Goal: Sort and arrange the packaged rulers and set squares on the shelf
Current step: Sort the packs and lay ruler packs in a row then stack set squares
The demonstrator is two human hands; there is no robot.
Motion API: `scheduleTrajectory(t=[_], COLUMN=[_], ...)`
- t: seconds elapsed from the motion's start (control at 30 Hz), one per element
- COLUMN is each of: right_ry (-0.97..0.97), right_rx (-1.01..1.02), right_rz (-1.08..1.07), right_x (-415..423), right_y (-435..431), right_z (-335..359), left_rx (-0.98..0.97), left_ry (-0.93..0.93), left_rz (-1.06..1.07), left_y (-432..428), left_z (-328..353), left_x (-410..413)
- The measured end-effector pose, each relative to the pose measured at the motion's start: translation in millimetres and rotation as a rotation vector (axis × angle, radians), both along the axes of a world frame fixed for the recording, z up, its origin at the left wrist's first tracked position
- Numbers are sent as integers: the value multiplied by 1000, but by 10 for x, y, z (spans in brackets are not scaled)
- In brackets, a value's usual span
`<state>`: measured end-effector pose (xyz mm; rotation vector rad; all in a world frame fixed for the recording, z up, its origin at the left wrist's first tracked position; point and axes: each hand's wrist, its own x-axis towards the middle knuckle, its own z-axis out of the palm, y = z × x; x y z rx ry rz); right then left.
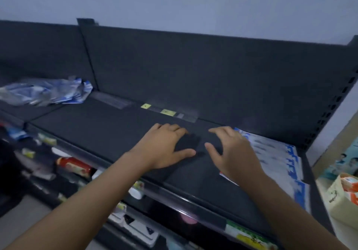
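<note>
Right hand: the right hand hovers low over the shelf, fingers spread and loosely bent, nothing in its grasp.
Left hand: the left hand is down beside it, fingers slightly bent, thumb out, holding nothing I can make out; the dark patch under it looks like shadow.
Key relation: the flat stack of white-and-blue packs lies just to the right of the right hand, whose outer edge overlaps it in view. Whether they touch, I cannot tell.
Long axis: the packs run from the back of the shelf toward its front lip, angled a little rightward.
Nearer hand: the right, clearly; the left has the right hand between it and the stack.
Other stock: a crumpled heap of clear-and-blue packets sits well apart at far left, and a clear strip with yellow stickers lies along the back.
Surface: dark, matt, flat shelf board.
Room: dim light, dark back panel, pale wall above, mixed goods on lower shelves, and a carton at right.
</note>
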<state>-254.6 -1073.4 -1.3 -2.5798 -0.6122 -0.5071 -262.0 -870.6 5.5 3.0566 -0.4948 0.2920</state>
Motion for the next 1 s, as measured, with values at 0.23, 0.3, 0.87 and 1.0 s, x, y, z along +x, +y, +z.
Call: scheduleTrajectory(t=[0.23,0.3,0.87,1.0], right_ry=[62,63,141,155], right_rx=[19,25,-32,-21], right_rz=[188,238,389,420], right_x=[27,13,501,788], right_y=[1909,2439,5503,6203], right_z=[150,188,146,172], left_rx=[67,77,36,57], left_ry=[5,11,4,19], left_rz=[258,334,721,764], left_y=[1875,2397,5383,6127], left_z=[210,248,73,56], left_x=[-398,-499,-628,-395])
